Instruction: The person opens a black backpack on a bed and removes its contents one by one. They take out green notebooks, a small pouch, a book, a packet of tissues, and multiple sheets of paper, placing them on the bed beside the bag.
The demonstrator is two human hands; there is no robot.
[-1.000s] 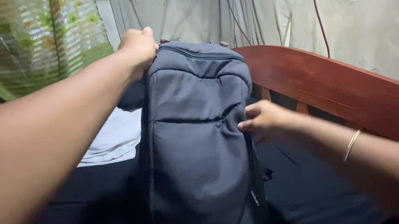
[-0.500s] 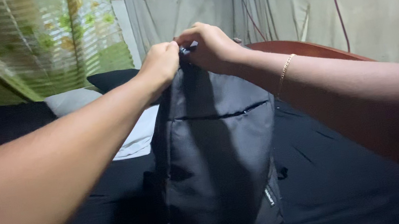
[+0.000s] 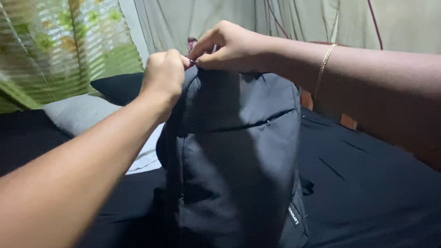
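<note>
Hands meet at the top of a dark backpack [image 3: 238, 162] standing on the bed [image 3: 370, 189]: left hand [image 3: 164, 77] and right hand [image 3: 229, 47] both pinch it tight.

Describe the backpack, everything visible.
The backpack is dark grey, of woven fabric, standing upright on a black bed sheet. A closed horizontal zip pocket crosses its upper front, and a small label sits low on its right edge. Side seams run down the front panel. The left hand and the right hand both pinch its top edge, close together. What they grip there is hidden by the fingers.
</note>
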